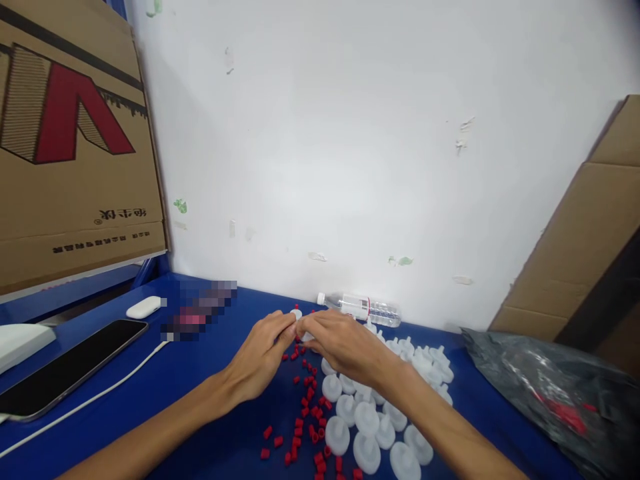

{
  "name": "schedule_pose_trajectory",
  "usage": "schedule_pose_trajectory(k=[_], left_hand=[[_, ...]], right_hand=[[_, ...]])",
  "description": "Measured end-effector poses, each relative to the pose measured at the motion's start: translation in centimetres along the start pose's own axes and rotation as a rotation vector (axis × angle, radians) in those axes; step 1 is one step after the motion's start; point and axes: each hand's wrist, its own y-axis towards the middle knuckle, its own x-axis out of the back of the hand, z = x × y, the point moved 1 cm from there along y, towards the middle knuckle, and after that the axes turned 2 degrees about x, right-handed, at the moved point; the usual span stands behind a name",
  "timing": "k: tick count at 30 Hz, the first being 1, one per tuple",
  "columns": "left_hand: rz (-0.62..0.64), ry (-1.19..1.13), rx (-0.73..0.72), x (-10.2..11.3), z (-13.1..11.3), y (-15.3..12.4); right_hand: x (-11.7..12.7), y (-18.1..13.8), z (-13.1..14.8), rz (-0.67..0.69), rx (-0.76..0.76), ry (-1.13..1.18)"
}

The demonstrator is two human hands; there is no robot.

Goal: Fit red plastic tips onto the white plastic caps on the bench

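My left hand (263, 350) is closed in a pinch, with the pale edge of a white plastic disc (296, 313) showing at its fingertips. Against it comes my right hand (345, 340), its fingers bent and pressed together; what they grip is hidden. Both hands meet above the table, fingertips touching or nearly so. Below and right of them lie many white discs with a short stem (367, 418), heaped partly under my right forearm. Small red caps (315, 413), hollow and tube-shaped, are scattered between my forearms.
A plastic bottle (370, 308) lies along the wall behind the heap. On the blue table (200, 393) at left are a phone (70, 367), a white cable (110, 387) and a white case (144, 307). A grey plastic bag (545, 380) lies right; cardboard (80, 147) stands at left.
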Motion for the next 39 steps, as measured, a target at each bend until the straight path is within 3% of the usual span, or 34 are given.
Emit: schedule_pose_trajectory(k=[4, 8, 14, 20, 29, 33, 39], left_hand=[[-0.071, 0.012, 0.105, 0.4, 0.2, 0.4], [-0.03, 0.105, 0.088, -0.1, 1.0, 0.4], [0.071, 0.194, 0.082, -1.5, 2.4, 0.0], [0.07, 0.23, 0.079, -1.6, 2.7, 0.1], [0.016, 0.199, 0.059, -1.0, 2.7, 0.2], [0.058, 0.164, 0.023, -1.2, 3.6, 0.5], [0.021, 0.136, 0.096, -1.2, 5.3, 1.1]], right_hand=[[1.0, -0.3, -4.4, -0.099, -0.157, -0.069], [1.8, 0.0, -7.0, -0.137, -0.296, -0.07], [0.1, 0.8, -5.6, 0.032, -0.293, -0.024], [-0.2, 0.4, -5.5, 0.108, -0.312, -0.046], [0.1, 0.4, -5.3, 0.11, -0.299, -0.059], [0.5, 0.6, -5.0, 0.072, -0.292, -0.074], [1.6, 1.0, -4.1, 0.012, -0.275, -0.114]])
